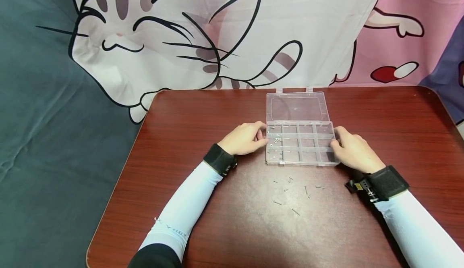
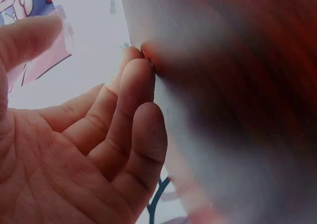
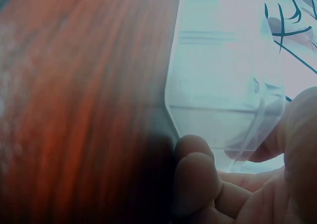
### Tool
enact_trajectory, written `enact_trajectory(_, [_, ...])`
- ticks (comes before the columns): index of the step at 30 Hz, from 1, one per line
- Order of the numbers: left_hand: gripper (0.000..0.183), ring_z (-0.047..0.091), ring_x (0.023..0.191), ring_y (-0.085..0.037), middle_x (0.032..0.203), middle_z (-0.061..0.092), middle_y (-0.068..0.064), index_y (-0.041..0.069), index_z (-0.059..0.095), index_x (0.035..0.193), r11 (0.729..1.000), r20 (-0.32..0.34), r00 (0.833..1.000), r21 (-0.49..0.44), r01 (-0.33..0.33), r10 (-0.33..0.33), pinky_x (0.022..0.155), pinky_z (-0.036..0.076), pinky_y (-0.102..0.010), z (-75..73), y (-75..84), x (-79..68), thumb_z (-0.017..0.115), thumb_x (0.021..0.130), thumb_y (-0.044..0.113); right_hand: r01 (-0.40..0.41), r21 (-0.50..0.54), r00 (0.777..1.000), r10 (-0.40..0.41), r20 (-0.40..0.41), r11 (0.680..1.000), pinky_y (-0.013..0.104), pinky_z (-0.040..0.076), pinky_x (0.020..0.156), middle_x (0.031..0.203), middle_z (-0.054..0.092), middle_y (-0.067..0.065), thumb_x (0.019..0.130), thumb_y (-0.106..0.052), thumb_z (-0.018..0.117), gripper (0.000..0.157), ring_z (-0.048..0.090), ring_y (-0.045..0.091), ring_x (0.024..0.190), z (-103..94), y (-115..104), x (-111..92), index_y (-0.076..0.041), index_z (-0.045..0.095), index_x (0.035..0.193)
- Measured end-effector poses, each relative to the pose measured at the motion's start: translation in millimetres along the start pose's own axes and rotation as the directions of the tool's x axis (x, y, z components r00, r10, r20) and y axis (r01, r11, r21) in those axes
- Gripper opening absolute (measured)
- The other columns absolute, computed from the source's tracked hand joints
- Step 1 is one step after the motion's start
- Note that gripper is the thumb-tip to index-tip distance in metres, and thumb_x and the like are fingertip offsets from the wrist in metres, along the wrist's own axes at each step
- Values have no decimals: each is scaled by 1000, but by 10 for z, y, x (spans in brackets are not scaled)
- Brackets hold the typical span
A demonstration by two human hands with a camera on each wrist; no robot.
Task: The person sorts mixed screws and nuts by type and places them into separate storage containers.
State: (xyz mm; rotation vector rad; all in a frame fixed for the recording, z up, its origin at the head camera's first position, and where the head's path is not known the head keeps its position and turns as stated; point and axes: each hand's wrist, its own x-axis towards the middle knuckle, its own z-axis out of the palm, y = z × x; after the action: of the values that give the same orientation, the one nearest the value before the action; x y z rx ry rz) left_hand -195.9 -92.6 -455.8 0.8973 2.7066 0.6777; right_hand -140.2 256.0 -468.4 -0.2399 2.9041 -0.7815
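A clear plastic compartment box [image 1: 302,163] lies on the table with its lid [image 1: 299,107] folded back. Small metal nuts [image 1: 278,140] and other tiny pieces sit in compartments of its left column. My left hand [image 1: 244,139] holds the box's left side, thumb and fingers at the edge. At the opposite side my right hand [image 1: 353,149] grips the right edge. In the right wrist view, curled fingers [image 3: 198,177] lie against the box's wall [image 3: 213,130], with the thumb on its other side. Several small screws [image 1: 277,202] are scattered on the table in front of the box.
The reddish-brown wooden table [image 1: 163,203] ends just behind the lid. Beyond it hangs a cloth [image 1: 319,26] with cartoon cat drawings, and teal fabric [image 1: 54,159] falls along the left. Both wrists wear black straps [image 1: 219,159] with small cameras.
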Motion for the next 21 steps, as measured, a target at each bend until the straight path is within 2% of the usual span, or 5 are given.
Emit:
enact_trajectory(6, [44,63,78,-6,90,67,6,7,57,136,999,4,1000,-33,12,-11,80,52,-26,14,2,43,65,100,31,8,9,1000,-8,-6,1000,53,49,78,107,68,25,107,-25,43,40,64,35,89,-5,3,12,3,54,134])
enact_trajectory(11, [46,63,79,-7,91,67,5,6,55,138,999,-9,999,-35,34,-34,80,52,-26,13,-25,71,63,100,30,47,34,998,-46,-48,998,65,47,94,133,62,32,109,-24,43,47,64,48,113,-5,-18,25,5,49,145])
enact_trajectory(13, [46,63,80,-8,92,67,4,5,55,139,998,-10,999,-43,42,-43,81,52,-26,9,-43,77,63,101,29,66,38,995,-63,-72,997,67,45,98,136,60,32,108,-23,44,46,62,51,118,-6,-29,27,4,50,145])
enact_trajectory(18, [47,64,83,-8,96,68,2,5,54,141,994,2,998,-87,61,-61,81,52,-25,9,-77,81,63,101,27,74,12,984,-71,-163,997,66,48,89,125,66,30,106,-21,50,40,65,48,109,5,-87,-3,4,56,137])
enact_trajectory(21, [48,65,83,-8,96,68,2,5,53,142,990,11,998,-122,66,-65,81,51,-24,18,-85,88,63,100,27,89,-21,948,-91,-304,996,63,48,78,111,67,26,101,-17,55,35,65,44,94,22,-213,-62,4,61,129])
